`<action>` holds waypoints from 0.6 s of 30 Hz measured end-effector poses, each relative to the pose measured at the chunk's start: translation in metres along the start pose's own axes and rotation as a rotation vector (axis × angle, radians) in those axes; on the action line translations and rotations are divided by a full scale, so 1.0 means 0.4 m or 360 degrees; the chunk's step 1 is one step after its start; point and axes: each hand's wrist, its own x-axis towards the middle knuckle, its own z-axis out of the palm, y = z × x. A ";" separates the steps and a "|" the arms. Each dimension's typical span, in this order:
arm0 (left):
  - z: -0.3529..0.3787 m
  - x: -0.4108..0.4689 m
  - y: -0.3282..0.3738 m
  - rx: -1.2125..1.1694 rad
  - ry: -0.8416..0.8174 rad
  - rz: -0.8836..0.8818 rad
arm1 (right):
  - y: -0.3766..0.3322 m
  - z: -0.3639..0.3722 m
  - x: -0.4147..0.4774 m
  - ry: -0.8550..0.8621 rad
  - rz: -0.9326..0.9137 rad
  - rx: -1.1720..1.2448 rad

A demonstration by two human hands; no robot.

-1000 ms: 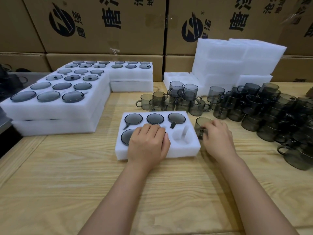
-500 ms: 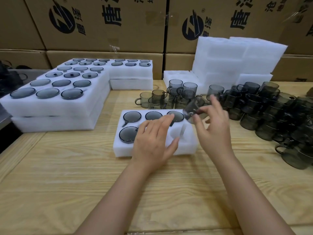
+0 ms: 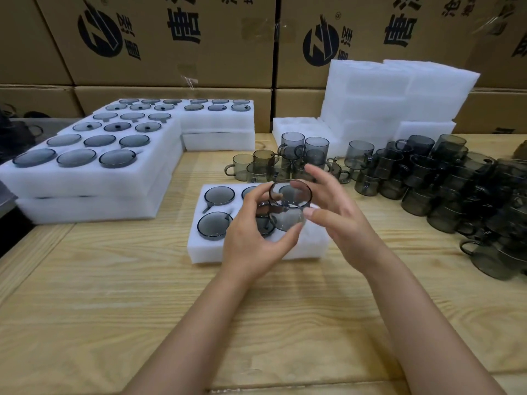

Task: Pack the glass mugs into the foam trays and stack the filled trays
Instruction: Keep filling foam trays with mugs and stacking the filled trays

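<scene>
- Left hand (image 3: 251,240) fingers curl round the mug (image 3: 288,206), held just above the tray (image 3: 313,245); right hand (image 3: 342,223) fingers spread wide, thumb at the glass.
- Best, I judge: line the handle up with the free slot's notch and lower the mug straight.
- Loose mugs (image 3: 427,181) crowd the table (image 3: 114,309) on the right; filled trays (image 3: 85,178) stand well apart on the left.

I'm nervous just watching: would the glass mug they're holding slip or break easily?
Probably slippery: the glass mug looks smooth and glossy, and the left hand curls round it. Likely fragile: it has thin see-through walls, and the foam tray below is padded. Laid sideways, its round body might roll.
</scene>
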 end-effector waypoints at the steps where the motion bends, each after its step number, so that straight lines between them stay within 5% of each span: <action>1: -0.003 -0.001 -0.002 0.0006 -0.0019 0.0035 | 0.002 -0.009 0.000 -0.0085 0.0056 0.0073; 5: -0.005 -0.008 -0.006 0.0079 -0.0097 0.0057 | 0.011 -0.021 -0.004 -0.0174 0.0065 -0.0086; 12: 0.014 -0.005 -0.022 0.0431 0.0009 0.0318 | 0.031 -0.004 0.012 0.0399 0.0049 -0.0744; 18: 0.014 0.000 -0.021 0.0620 -0.0201 0.0237 | 0.060 0.031 0.014 0.0519 -0.0053 -0.1030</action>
